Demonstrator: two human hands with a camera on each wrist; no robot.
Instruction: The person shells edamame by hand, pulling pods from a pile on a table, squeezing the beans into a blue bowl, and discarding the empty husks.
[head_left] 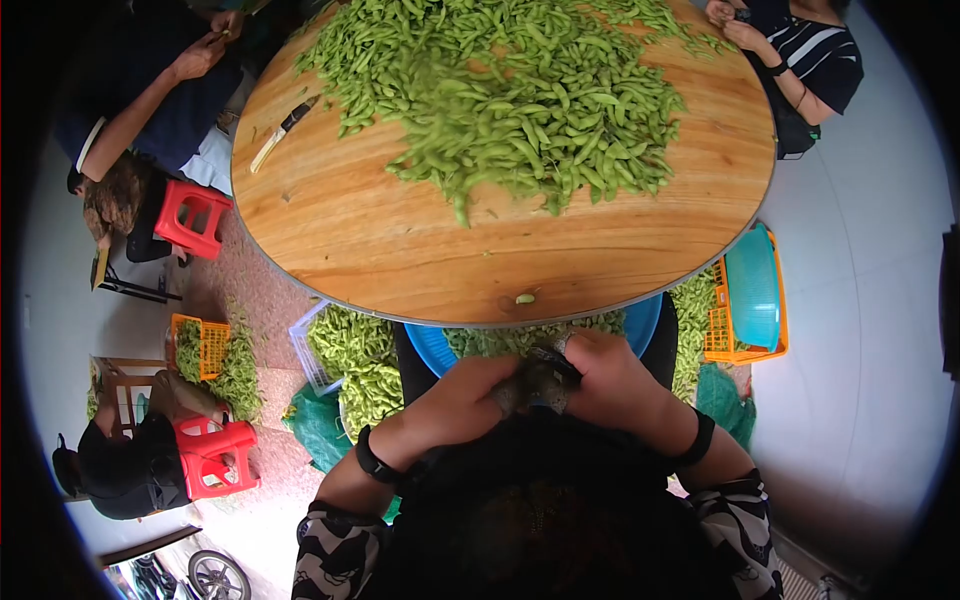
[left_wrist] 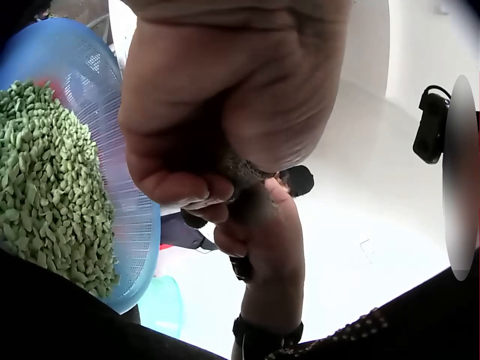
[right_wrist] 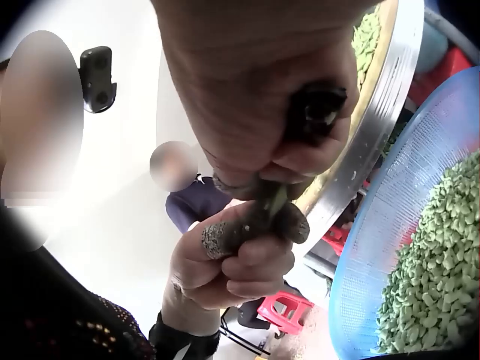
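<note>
Both hands meet close together over my lap, in front of the round wooden table [head_left: 400, 270]. My left hand [head_left: 450, 405] pinches a green bean pod [right_wrist: 277, 199] between thumb and fingers, seen in the right wrist view. Curled around a black-handled tool [right_wrist: 315, 112], my right hand [head_left: 620, 380] has its fingertips right at the pod; the tool's working end is hidden. Grey coverings [right_wrist: 216, 238] wrap some fingertips. Below the hands sits a blue mesh basket [left_wrist: 142, 217] holding shelled green beans [left_wrist: 60, 195].
A large heap of green pods [head_left: 540, 120] covers the table's far part, with a small knife [head_left: 283, 135] to its left. Baskets of pods flank my legs, with an orange crate [head_left: 718, 335] and teal basket [head_left: 752, 290] at right. Other people sit around; red stools [head_left: 215, 455] stand left.
</note>
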